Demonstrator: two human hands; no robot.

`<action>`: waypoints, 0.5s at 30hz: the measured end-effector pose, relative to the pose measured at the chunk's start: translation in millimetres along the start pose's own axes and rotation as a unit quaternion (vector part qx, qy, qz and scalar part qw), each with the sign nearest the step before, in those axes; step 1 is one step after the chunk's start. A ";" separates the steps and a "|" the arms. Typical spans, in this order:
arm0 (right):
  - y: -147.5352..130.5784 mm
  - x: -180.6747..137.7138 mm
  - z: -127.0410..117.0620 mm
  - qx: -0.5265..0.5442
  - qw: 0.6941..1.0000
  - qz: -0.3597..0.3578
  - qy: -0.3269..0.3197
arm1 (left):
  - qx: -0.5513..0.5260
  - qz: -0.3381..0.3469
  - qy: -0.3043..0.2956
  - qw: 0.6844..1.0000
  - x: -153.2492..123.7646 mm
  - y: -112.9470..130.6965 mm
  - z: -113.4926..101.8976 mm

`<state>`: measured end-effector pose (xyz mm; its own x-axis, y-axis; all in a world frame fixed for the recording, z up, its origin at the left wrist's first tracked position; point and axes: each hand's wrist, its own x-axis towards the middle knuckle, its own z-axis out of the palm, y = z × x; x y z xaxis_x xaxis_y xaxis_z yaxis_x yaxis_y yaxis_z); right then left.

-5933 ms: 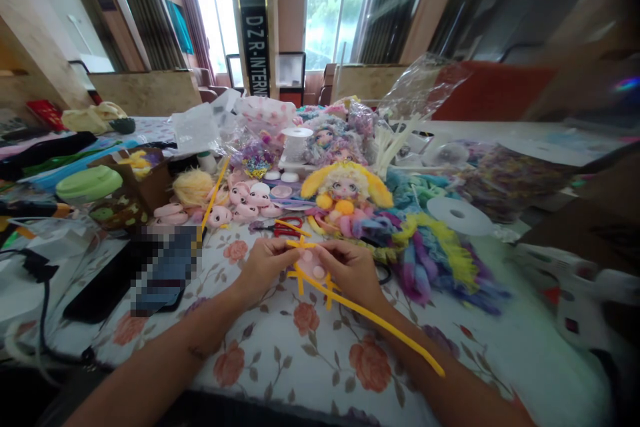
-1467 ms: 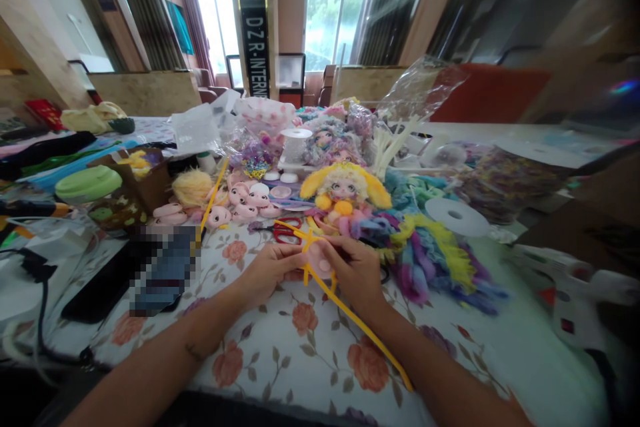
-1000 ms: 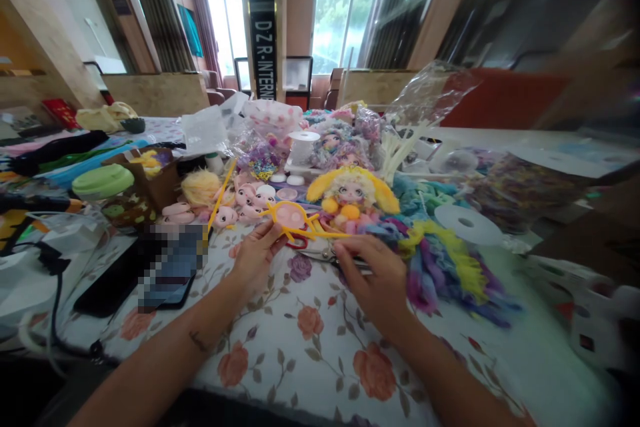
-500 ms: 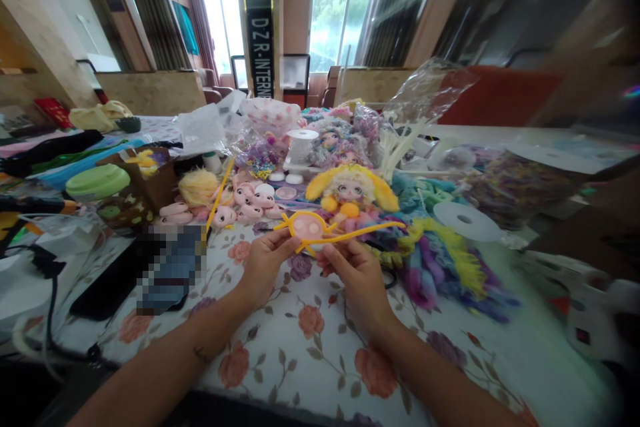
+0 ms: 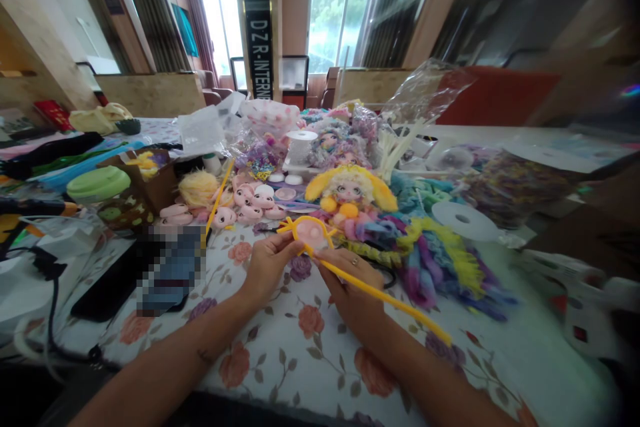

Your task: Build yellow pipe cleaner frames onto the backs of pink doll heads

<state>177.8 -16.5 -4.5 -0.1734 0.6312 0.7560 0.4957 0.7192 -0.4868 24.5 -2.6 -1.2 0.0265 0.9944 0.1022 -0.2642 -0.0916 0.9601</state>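
Between my hands is a small pink rounded piece, like a doll's face shell seen from its hollow side. A yellow pipe cleaner rings its edge, with short ends sticking out at the left and a long tail running down right across my right hand and wrist. My left hand pinches the left edge of the piece and the pipe cleaner there. My right hand has its fingers closed at the lower right edge, by the start of the tail; its fingertips are partly hidden. Just beyond sits a doll with yellow ears.
Several pink doll faces lie left of the doll, beside another yellow pipe cleaner. Further left are a green-lidded cup and a dark phone. Colourful yarn, a white spool and a glue gun lie to the right.
The pipe cleaner's long tail has swung from pointing right to pointing down right over my right wrist. My right hand has turned over, knuckles now up. The pink piece has shifted slightly.
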 end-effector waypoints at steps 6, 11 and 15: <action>-4.0 -0.6 -2.6 0.002 0.996 -0.090 0.017 | -0.033 -0.001 -0.018 0.999 2.6 -4.5 -2.5; 5.8 2.8 -12.9 -0.086 0.994 -0.061 -0.016 | -0.127 0.005 -0.017 0.992 12.6 -4.2 -10.9; 22.4 -9.0 -50.6 -0.216 0.974 -0.012 0.061 | -0.159 -0.011 -0.029 0.987 15.7 0.8 -15.5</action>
<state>233.5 -20.8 -0.1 -0.1005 0.5578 0.8239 0.8089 0.5279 -0.2588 9.8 13.8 -2.9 0.0882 0.9905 0.1058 -0.5527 -0.0397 0.8324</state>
